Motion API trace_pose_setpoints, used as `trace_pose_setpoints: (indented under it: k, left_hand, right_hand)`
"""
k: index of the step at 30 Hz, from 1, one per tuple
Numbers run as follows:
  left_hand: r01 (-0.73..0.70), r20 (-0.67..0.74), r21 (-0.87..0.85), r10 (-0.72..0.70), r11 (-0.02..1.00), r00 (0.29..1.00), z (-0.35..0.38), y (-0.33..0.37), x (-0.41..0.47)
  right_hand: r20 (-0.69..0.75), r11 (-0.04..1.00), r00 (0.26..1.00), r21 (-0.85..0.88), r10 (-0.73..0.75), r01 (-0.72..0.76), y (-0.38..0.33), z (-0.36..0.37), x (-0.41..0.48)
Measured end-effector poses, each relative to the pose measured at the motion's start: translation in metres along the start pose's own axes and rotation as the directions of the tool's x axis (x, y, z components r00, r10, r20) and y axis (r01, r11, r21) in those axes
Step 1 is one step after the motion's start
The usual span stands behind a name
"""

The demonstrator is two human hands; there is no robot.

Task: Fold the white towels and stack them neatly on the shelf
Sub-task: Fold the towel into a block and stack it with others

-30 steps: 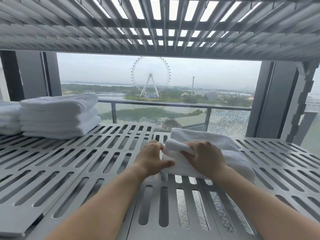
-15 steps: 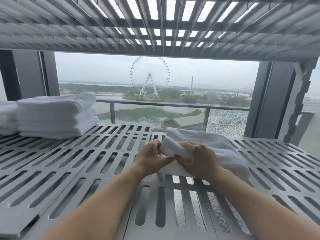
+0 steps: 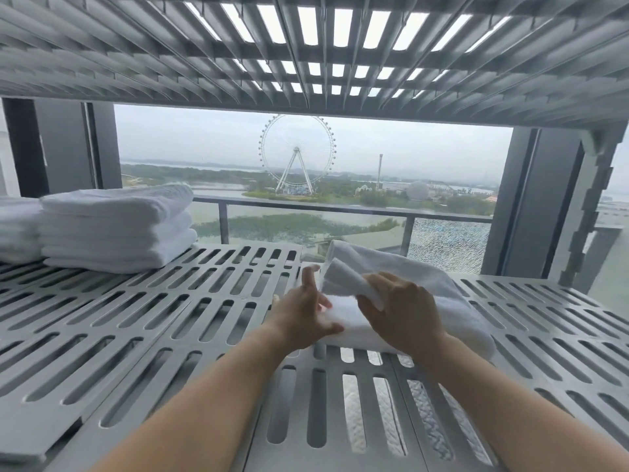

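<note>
Right grip (image 3: 401,311) curled round a raised fold of the soft white cloth towel (image 3: 452,301), pinching it just right of the frame's centre. Left grip (image 3: 306,311) kept its fingers straight, touching that towel's left edge. Beneath them the grey slotted metal shelf (image 3: 170,318) spanned the lower frame and carried the towel, which lay partly folded. A stack of folded white towels (image 3: 115,226) sat at middle left, well apart from the hands, with a smaller cut-off white pile (image 3: 17,229) just beside it.

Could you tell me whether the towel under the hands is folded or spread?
Folded, though unfinished: the towel lies in layers, and the right hand grips a raised flap.
</note>
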State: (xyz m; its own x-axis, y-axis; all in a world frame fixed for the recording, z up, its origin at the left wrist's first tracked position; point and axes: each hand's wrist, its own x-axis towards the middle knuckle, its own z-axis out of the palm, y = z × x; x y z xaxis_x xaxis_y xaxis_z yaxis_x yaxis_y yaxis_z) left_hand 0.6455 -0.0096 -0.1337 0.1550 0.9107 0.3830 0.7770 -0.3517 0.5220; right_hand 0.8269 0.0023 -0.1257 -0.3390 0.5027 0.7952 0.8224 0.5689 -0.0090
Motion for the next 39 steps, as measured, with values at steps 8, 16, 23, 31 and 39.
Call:
trace_pose_setpoints:
  k: [8,16,23,31,39]
  left_hand:
    - [-0.163,-0.141,0.344,0.222,0.925,0.965,-0.002,-0.005,0.001]
    - [-0.09,-0.026,0.523,0.121,0.847,0.992,-0.001,0.01,-0.002]
    - [-0.157,0.217,0.259,0.101,0.953,0.971,-0.008,0.061,0.045]
    - [-0.225,0.467,0.277,0.073,0.934,0.881,0.039,0.042,0.085]
    - [-0.063,0.379,0.392,-0.098,0.918,0.92,0.052,0.011,0.087]
  right_hand:
    - [0.253,0.995,0.962,0.021,-0.099,0.097,0.005,0.01,-0.006]
    - [0.531,1.0,0.847,-0.027,0.005,0.01,0.049,-0.036,-0.01]
    - [0.488,0.879,0.841,0.264,0.234,-0.397,0.083,-0.048,0.022]
    - [0.571,0.866,0.771,0.194,0.282,-0.461,0.095,0.0,0.04]
    - [0.738,0.975,0.661,0.021,0.134,-0.221,0.12,0.022,0.019]
